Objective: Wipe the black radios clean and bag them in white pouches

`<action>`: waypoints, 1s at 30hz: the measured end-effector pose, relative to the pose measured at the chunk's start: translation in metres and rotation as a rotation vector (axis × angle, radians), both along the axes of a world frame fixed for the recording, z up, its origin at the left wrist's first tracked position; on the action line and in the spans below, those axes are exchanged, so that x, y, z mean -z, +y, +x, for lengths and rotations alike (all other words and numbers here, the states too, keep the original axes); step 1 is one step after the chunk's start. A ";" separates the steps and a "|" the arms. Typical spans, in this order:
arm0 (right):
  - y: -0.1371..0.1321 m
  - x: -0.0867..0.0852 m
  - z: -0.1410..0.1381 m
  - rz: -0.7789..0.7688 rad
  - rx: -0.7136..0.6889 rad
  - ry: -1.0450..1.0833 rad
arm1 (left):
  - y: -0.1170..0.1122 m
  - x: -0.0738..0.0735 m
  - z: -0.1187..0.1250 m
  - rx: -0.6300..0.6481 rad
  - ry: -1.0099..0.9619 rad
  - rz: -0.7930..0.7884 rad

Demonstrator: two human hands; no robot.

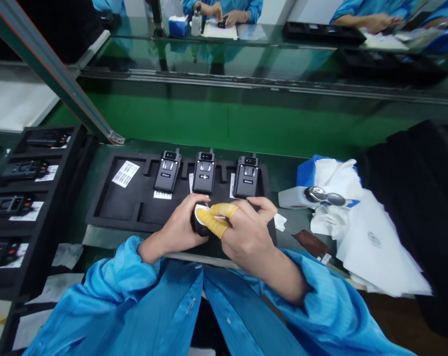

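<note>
Hands are together: the left hand (181, 222) grips a dark device (200, 229), while yellow finger covers (213, 225) on the right hand (246, 230) press white material (201, 212) against it. Three handsets (204, 173) lie just beyond. Step appears to be wiping; next stroke calls for a steady left grip.

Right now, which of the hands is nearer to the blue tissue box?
Right. The right hand, at the black device, is left of the blue tissue box; the left hand, holding that device, is farther left.
</note>
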State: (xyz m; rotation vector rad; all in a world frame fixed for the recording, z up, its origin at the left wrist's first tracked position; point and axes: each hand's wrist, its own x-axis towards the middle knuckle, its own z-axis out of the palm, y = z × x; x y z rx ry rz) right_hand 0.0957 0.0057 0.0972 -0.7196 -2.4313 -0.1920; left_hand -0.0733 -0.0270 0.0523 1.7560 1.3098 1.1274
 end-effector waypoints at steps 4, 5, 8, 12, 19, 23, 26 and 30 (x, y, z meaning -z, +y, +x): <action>0.003 -0.001 0.008 -0.036 -0.019 -0.053 | 0.001 -0.001 0.000 0.014 0.008 -0.005; 0.004 0.000 0.011 -0.043 -0.014 -0.059 | 0.002 -0.002 0.000 0.011 0.010 -0.014; 0.008 0.002 0.015 -0.045 0.038 -0.042 | 0.002 -0.004 0.000 -0.012 0.014 -0.040; 0.009 0.005 0.008 -0.042 0.084 0.051 | 0.003 -0.004 -0.001 -0.001 0.009 -0.036; 0.006 0.002 -0.001 -0.121 -0.034 0.025 | 0.004 -0.003 -0.001 0.037 0.000 -0.049; 0.008 0.001 0.006 -0.197 -0.110 0.085 | 0.004 -0.005 -0.002 0.064 0.011 -0.034; 0.011 0.002 0.014 -0.242 -0.110 0.103 | 0.003 -0.006 -0.001 0.058 0.011 -0.025; 0.013 0.005 0.017 -0.183 0.023 0.138 | 0.003 -0.006 -0.001 0.029 0.016 -0.036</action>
